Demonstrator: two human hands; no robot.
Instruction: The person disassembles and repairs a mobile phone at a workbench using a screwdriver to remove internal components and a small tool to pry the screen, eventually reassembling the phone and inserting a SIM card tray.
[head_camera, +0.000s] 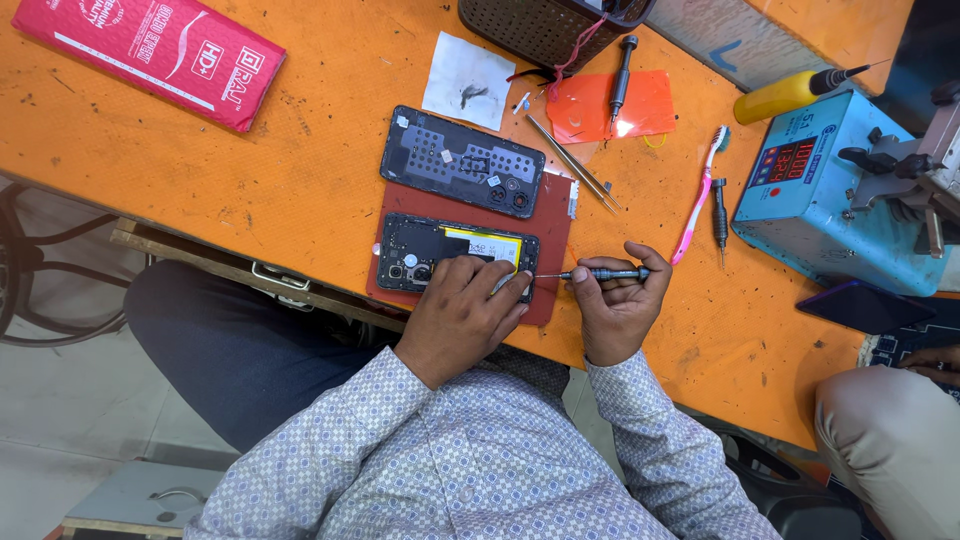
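The opened phone (455, 255) lies face down on a dark red mat (550, 215) near the front edge of the orange bench (250, 170), so its exposed insides with the yellow-edged battery sit right under the person's eyes. The left hand (462, 315) lies flat over the phone's near half, fingers (500, 300) pressed together on the battery — a hold that looks meant to keep the body from sliding. The right hand (615, 305), just right of the phone, pinches a slim screwdriver (600, 274) between thumb and fingers, holding it nearly level with its tip at the phone's right edge, apparently to reach in from the side. The removed back cover (462, 160) rests just beyond the phone, half on the mat, inside up. Tweezers (572, 162) lie beyond and right of the phone, and 2 more drivers and a pink toothbrush (700, 195) farther right — spare tools within reach. A blue instrument box (820, 200) stands well right of the phone.
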